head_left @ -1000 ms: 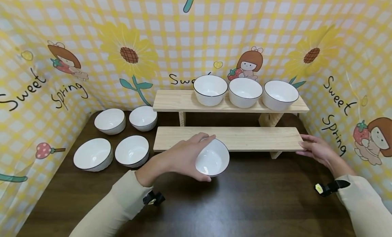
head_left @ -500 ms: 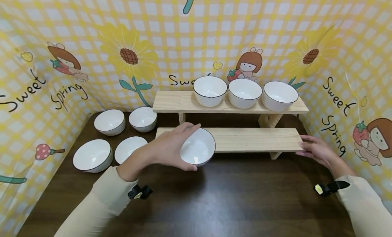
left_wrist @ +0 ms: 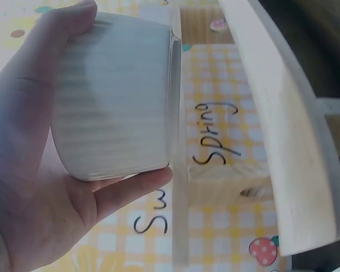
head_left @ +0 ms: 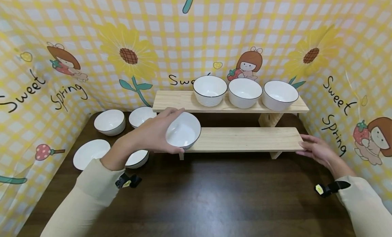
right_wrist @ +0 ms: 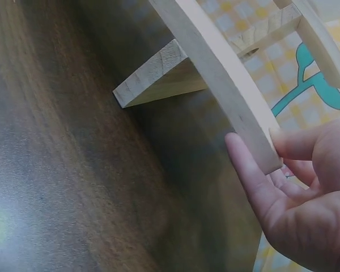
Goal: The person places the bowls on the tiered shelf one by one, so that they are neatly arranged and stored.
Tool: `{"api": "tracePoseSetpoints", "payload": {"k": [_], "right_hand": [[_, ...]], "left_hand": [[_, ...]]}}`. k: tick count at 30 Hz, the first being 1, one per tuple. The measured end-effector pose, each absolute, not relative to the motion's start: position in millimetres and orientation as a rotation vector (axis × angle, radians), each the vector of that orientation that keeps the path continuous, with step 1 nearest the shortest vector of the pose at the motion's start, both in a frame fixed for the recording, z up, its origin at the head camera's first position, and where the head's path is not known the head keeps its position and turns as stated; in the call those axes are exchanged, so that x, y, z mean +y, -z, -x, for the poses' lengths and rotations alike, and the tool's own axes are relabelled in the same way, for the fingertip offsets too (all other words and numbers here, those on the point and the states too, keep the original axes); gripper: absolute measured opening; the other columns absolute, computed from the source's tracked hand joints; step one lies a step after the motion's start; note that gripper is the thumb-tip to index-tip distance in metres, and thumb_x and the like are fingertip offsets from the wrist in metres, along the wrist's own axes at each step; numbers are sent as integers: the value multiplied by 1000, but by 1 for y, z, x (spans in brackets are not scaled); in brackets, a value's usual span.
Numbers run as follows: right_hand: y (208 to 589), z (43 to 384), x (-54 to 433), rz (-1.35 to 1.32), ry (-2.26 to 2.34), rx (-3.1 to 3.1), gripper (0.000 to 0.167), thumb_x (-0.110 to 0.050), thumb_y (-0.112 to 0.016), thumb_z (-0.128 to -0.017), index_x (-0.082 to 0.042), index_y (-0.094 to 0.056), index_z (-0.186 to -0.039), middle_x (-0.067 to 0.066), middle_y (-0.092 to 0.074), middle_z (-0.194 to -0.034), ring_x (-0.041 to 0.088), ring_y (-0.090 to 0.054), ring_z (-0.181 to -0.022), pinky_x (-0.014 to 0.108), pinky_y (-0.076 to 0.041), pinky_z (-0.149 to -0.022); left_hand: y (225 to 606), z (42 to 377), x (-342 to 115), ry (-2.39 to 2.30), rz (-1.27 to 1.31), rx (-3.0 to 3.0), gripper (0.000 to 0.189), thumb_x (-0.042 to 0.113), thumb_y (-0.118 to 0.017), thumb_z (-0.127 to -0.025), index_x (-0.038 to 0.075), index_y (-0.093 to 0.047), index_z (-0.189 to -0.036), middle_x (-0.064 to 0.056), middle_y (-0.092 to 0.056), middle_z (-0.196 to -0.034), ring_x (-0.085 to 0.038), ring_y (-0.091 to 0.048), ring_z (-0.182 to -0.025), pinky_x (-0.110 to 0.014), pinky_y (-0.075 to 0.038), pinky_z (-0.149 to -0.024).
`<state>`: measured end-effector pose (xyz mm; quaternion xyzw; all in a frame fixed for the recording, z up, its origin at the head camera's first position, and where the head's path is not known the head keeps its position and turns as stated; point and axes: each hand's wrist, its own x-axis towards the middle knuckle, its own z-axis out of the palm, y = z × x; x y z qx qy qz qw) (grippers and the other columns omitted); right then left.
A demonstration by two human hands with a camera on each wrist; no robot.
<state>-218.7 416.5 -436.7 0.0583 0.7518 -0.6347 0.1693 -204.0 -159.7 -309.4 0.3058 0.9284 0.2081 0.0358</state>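
My left hand point(head_left: 153, 133) grips a white bowl point(head_left: 184, 130) with a dark rim, thumb on the near side and fingers on the far side. In the head view the bowl overlaps the left part of the lower wooden shelf board point(head_left: 245, 138). The left wrist view shows the bowl's ribbed outer wall point(left_wrist: 116, 96) against the palm, above the board's level. My right hand point(head_left: 318, 150) pinches the right end of that lower board; in the right wrist view the thumb and fingers point(right_wrist: 246, 164) lie on opposite faces of the board end point(right_wrist: 260, 141).
Three white bowls, one of them the middle bowl point(head_left: 245, 93), stand on the upper shelf board point(head_left: 174, 99). Several more bowls, including a back-left bowl point(head_left: 109, 122), sit at the left of the dark table point(head_left: 229, 196). A checked cloth point(head_left: 183, 36) hangs behind and at both sides.
My left hand has carried the bowl left and farther back, from in front of the lower board to over its left part. The right hand stays at the board's end.
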Motion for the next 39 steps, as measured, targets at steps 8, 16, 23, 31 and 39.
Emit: {"api": "tracePoseSetpoints", "payload": {"k": [8,16,23,31,39], "right_hand": [[439,216,418,-175,1855,2131,64,-4,-46,-107,16,-8,-154,39,-18,-143,5,-65,-90,29,-57,-84],[440,216,418,-182,1847,2122,68,-5,-47,-107,16,-4,-155,39,-20,-143,6,-66,-90,29,-57,-84],[439,216,419,-186,1892,2083,62,-6,-52,-106,12,-16,-153,36,-25,-139,8,-66,-91,30,-58,-84],[438,218,418,-181,1882,2092,65,-5,-51,-106,15,-12,-153,28,-37,-129,8,-66,-90,30,-58,-83],[437,219,418,-183,1892,2070,65,-2,-51,-105,16,-9,-153,21,-43,-122,9,-66,-90,31,-58,-82]], "left_hand": [[299,218,-174,-662,-897,2891,121,63,-85,-70,12,-25,-162,-12,-37,-152,-32,-55,-120,-50,-51,-92],[285,231,-186,-688,-844,2913,118,55,-88,-72,10,-25,-162,-13,-35,-153,-33,-51,-123,-52,-50,-93],[275,252,-192,-678,-812,2928,119,54,-87,-74,11,-22,-163,-17,-31,-155,-35,-47,-128,-55,-44,-102],[271,276,-192,-664,-756,2905,119,58,-83,-76,11,-17,-164,-20,-26,-159,-39,-45,-131,-59,-40,-105],[273,295,-188,-704,-711,2899,115,57,-83,-77,9,-22,-163,-20,-24,-161,-39,-40,-136,-59,-38,-107]]}}
